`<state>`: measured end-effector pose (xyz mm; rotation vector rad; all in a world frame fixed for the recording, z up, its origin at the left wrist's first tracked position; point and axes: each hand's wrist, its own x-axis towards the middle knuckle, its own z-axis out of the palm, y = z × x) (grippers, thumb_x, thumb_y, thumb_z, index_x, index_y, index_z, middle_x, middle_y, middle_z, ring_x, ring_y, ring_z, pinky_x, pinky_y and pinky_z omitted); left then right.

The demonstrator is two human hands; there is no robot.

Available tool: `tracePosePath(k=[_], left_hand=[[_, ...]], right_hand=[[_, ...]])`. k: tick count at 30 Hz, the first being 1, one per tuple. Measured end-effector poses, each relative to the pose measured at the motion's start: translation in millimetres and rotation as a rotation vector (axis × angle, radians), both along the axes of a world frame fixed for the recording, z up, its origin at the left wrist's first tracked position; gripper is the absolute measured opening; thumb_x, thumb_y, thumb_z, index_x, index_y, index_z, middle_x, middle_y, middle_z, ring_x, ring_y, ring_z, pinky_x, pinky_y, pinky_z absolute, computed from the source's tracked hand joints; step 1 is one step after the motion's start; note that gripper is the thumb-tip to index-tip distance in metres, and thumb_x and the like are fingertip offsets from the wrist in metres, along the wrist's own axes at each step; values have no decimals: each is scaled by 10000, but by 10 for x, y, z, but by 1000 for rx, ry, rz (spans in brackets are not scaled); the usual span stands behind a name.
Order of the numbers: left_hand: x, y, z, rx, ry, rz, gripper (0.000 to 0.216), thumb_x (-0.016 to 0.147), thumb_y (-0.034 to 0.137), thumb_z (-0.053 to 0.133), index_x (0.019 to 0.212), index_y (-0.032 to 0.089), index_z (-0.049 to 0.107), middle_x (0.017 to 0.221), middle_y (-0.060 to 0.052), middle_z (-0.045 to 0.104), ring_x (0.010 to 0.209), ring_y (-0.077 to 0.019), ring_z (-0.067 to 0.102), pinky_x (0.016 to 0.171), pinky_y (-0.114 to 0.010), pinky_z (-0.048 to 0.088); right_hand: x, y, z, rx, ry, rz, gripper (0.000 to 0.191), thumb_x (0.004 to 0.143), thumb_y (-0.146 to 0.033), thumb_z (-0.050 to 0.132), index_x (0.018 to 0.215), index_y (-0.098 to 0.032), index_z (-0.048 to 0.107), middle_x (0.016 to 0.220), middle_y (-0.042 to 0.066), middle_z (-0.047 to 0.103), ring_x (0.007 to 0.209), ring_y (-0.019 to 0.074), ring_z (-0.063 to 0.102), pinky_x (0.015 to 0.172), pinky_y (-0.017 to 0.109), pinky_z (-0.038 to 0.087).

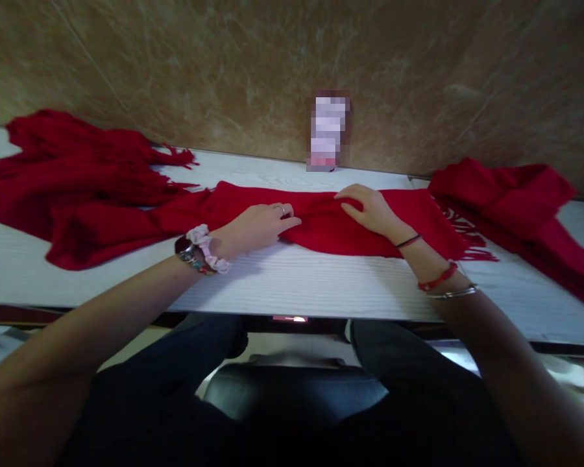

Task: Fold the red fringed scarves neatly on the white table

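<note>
A long red fringed scarf lies stretched across the white table in front of me. My left hand rests flat on its middle, fingers stretched out and pointing right, a ring on one finger. My right hand lies flat on the scarf just to the right, fingers extended toward the left. The fingertips of the two hands are a short gap apart. Neither hand grips the cloth.
A heap of red scarves lies at the table's left, another red pile at the right. A small blurred object stands against the brown wall behind. My knees and a chair show below the table's front edge.
</note>
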<state>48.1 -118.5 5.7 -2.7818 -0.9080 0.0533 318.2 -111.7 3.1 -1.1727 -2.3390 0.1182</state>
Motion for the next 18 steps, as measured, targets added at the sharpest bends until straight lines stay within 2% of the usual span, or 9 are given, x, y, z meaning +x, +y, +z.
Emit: tracePosePath(k=[3,5,10,15,18], left_hand=[[-16,-50,-58,28,-27,62,387,870,154,403,1224,241,535,1147,-73,565,1020,-187,550,766,-265,447],[-5,-69,-80,47,-45,68,384,863,139,402,1206,235,545,1109,-69,584,1014,-188,553,739,-262,453],[47,-73,-92,64,-85,81,391,843,120,397,1190,206,554,1089,-70,596,1026,-204,548,745,-280,455],[55,-75,-103,19,-154,123,384,830,138,409,1170,227,565,1093,-45,586,1057,-206,527,792,-291,440],[54,-85,-98,0,-173,134,359,849,167,396,1157,228,571,1098,-46,576,1068,-208,518,808,-291,430]], right_hand=[[-180,-194,15,-82,-72,171,284,869,-247,464,1098,-193,624,1106,76,636,1043,214,557,941,405,428],[-275,-309,-12,-130,-138,232,318,871,-282,490,1156,-196,600,1164,82,614,1089,217,538,964,411,416],[-315,-435,-81,-181,-183,233,519,815,-375,591,1285,-171,510,1300,119,524,1217,261,449,1025,460,355],[-261,-398,-78,-199,-138,215,381,847,-211,489,1220,-191,564,1241,77,572,1172,223,493,1019,428,370],[-265,-386,-78,-195,-111,179,368,837,-146,442,1173,-165,590,1203,74,601,1140,205,516,1004,398,383]])
